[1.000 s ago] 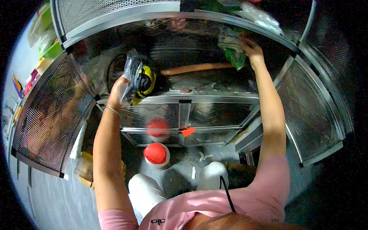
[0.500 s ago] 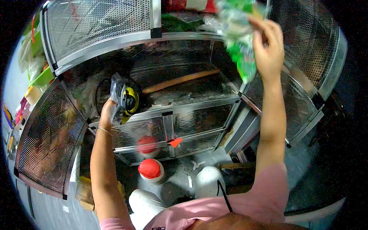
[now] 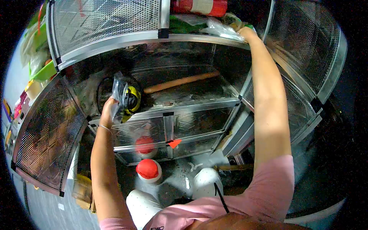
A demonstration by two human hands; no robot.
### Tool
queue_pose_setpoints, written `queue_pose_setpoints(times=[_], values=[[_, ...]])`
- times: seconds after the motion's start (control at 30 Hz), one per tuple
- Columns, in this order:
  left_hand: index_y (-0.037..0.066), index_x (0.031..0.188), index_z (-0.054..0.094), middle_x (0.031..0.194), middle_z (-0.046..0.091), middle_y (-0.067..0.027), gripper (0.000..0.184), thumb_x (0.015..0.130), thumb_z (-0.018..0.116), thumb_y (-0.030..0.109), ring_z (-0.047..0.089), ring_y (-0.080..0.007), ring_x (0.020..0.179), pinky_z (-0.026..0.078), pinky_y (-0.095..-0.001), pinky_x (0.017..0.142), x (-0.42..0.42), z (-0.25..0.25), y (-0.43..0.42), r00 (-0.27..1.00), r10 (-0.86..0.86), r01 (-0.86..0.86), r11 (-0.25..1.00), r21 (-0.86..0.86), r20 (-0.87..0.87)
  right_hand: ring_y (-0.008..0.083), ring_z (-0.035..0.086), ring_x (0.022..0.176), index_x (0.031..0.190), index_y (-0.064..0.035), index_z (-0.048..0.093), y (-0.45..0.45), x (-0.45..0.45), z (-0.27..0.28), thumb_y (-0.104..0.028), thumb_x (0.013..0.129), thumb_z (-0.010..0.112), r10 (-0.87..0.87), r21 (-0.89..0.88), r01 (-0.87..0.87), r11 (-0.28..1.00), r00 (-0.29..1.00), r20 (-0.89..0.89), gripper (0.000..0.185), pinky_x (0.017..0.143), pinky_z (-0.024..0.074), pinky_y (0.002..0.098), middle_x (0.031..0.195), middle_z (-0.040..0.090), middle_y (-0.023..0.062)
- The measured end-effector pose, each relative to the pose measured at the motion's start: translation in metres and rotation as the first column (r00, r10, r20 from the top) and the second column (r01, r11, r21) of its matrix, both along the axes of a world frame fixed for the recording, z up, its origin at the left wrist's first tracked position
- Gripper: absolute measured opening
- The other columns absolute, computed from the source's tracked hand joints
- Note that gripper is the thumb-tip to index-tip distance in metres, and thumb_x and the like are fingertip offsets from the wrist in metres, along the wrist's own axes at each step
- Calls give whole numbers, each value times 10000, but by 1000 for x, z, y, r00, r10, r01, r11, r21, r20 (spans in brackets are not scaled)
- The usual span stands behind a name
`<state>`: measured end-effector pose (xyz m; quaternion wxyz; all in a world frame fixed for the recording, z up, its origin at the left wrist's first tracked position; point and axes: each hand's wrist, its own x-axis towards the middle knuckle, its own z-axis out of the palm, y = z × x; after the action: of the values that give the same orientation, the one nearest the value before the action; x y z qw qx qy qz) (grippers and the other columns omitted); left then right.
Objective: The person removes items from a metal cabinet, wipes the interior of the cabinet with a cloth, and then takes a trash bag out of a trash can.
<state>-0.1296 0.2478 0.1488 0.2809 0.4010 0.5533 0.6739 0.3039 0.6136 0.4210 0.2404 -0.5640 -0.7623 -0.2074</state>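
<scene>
My left hand (image 3: 109, 109) is closed on a clear plastic bag (image 3: 119, 92) at the left of the middle shelf. Right beside the bag sits a yellow and black object (image 3: 132, 100). From there a wooden handle (image 3: 180, 82) stretches across the shelf to the right. My right hand (image 3: 247, 33) reaches into the upper shelf at its right end, beside a crumpled clear plastic bag (image 3: 222, 29). Its fingertips are mostly hidden among plastic there, and whether they still hold the green and white packet cannot be made out.
Perforated doors stand open at the left (image 3: 50, 134) and right (image 3: 306, 50). A red item (image 3: 203, 6) lies on the upper shelf. Below, a white container with a red top (image 3: 148, 169) stands on the floor before the lower glass doors (image 3: 199, 124).
My right hand has carried the green and white packet up from the middle shelf to the upper shelf. My left hand keeps its hold on the clear bag. The view has shifted upward.
</scene>
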Motion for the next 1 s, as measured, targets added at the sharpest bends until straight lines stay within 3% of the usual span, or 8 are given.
queue_pose_setpoints(times=[0.1,0.33,0.43,0.47,0.57,0.67,0.83,1.0], values=[[55,1038,533,905,535,-10,346,728,431,172,484,-131,798,361,-240,735,-9,-8,7,991,-82,78,996,44,106,262,590,830,905,-187,649,-33,0,8,-261,687,538,177,5,-188,982,929,326,256,746,459,315,930,617,81],[89,1036,537,922,562,-29,330,839,427,331,527,-142,807,413,-276,730,-11,-6,4,973,-105,106,994,3,208,236,584,741,794,-123,639,-89,4,-5,-95,667,590,283,328,-224,918,948,-145,139,699,448,318,804,618,107],[85,1008,540,861,568,-31,280,808,437,252,547,-153,707,443,-277,635,0,-6,7,961,-138,114,987,114,237,262,539,720,792,-16,573,-177,-17,-28,-3,747,447,597,512,-357,781,667,-445,135,616,446,339,814,513,124],[85,1008,540,861,568,-31,280,808,437,252,547,-153,707,443,-277,635,5,-1,2,962,-135,113,988,103,237,243,559,671,748,-9,574,-173,-11,-35,-49,733,476,715,786,-406,467,696,-65,107,613,450,341,743,530,125],[77,1022,534,870,568,-39,293,782,433,210,548,-157,719,442,-282,650,12,4,-8,984,-66,66,998,2,164,235,550,785,765,-71,598,-213,-23,-71,-20,673,529,792,798,-551,246,589,162,126,729,429,305,809,590,86],[78,997,538,855,567,-40,282,775,422,208,545,-155,704,438,-275,643,14,4,-6,942,-173,157,984,79,287,238,528,826,772,-54,574,-200,-41,-120,-1,680,490,882,481,-828,287,424,204,135,754,416,307,842,566,71],[77,973,551,823,556,-22,266,773,434,207,523,-144,699,409,-259,641,7,-1,-5,984,-4,5,1000,-8,179,283,469,1029,1042,-101,541,-127,-114,-211,-151,781,463,825,-139,-817,560,565,0,277,875,387,374,1076,522,132],[65,942,564,795,543,-13,266,748,456,213,497,-149,686,393,-280,619,6,-2,-2,994,111,-110,989,-96,-4,309,416,1104,1217,-138,413,-97,-160,-244,-212,822,469,695,-249,-659,709,714,90,405,926,345,375,1195,446,147]])
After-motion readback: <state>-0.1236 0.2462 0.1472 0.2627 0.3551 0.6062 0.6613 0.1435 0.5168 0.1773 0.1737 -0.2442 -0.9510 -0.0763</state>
